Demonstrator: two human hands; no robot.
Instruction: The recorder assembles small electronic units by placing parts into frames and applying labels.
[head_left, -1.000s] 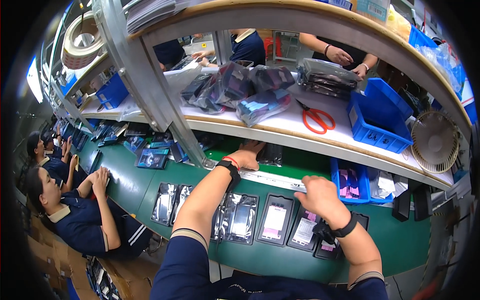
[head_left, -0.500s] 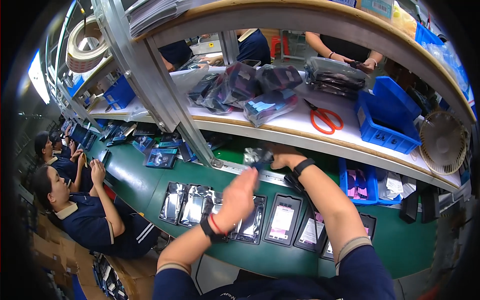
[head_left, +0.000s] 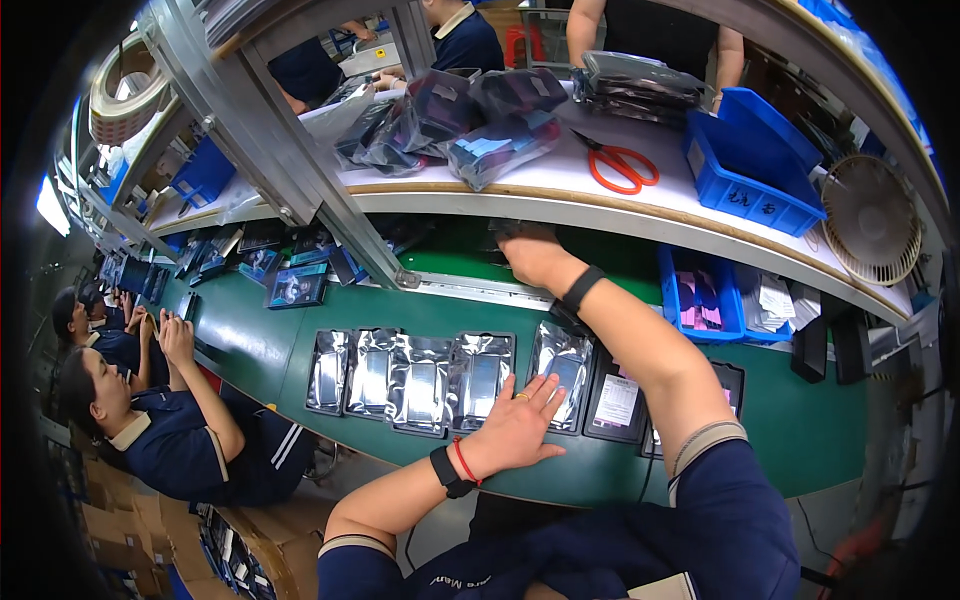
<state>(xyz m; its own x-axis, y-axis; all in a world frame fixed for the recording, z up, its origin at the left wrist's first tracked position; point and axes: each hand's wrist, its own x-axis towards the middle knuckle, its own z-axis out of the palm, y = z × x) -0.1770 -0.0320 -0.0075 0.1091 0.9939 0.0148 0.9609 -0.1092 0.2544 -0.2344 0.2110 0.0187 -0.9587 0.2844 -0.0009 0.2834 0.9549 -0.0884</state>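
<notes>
On the green bench stands a row of black trays, several of them covered by shiny silver pouches point(head_left: 418, 385). My left hand point(head_left: 512, 430) is open, its fingers spread over the lower part of the rightmost silver pouch point(head_left: 562, 365) and the edge of its tray. To the right, another black tray point(head_left: 598, 425) shows a white printed card point(head_left: 615, 400). Under the shelf, my right hand point(head_left: 535, 256) reaches onto the green belt point(head_left: 620, 270), beside something dark and shiny. Its fingertips are hidden there, so their grip cannot be made out.
Above the belt, a shelf point(head_left: 420, 200) holds bagged dark packs point(head_left: 440, 110), orange-handled scissors point(head_left: 618, 168), a blue bin point(head_left: 755, 185) and a fan point(head_left: 872, 220). A blue box of pink pieces point(head_left: 700, 300) stands right. Co-workers point(head_left: 150, 420) sit at left.
A silver pouch that was up between my hands now lies on the tray that showed a bare card. My left hand has come down onto it; my right hand has reached farther under the shelf.
</notes>
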